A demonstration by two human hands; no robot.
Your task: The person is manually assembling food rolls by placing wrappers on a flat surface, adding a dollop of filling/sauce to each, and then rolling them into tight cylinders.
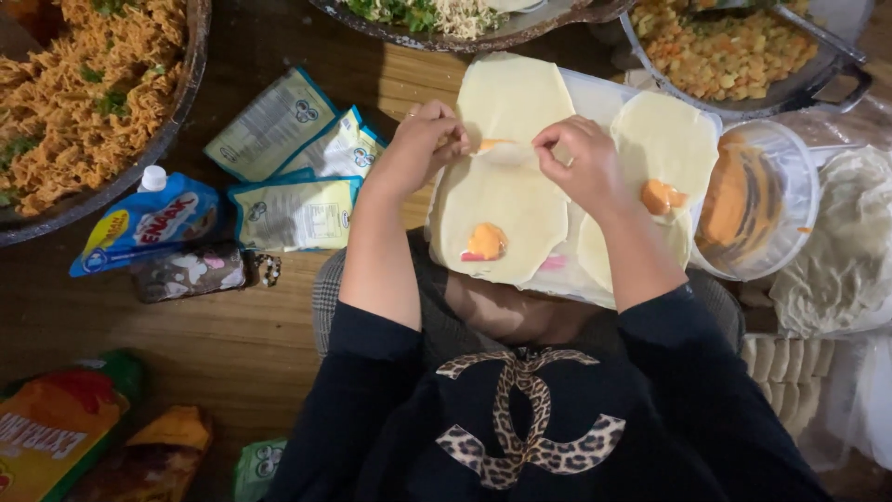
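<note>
At frame centre, my left hand (423,139) and right hand (576,158) pinch a small clear sachet (502,149) over pale wrappers (502,200); an uneven tear could spill orange filling (485,242) messily.

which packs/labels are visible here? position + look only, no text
Three flat sachets: fanned left of the left hand, pale with teal edges.
Blue spouted pouch: left of the sachets, white cap, lying down.
Small patterned pouch: just below the blue one, grey-brown.
Orange and green bag: bottom left corner.
Green sachet: bottom edge, partly hidden.
No signs or screens.
</note>
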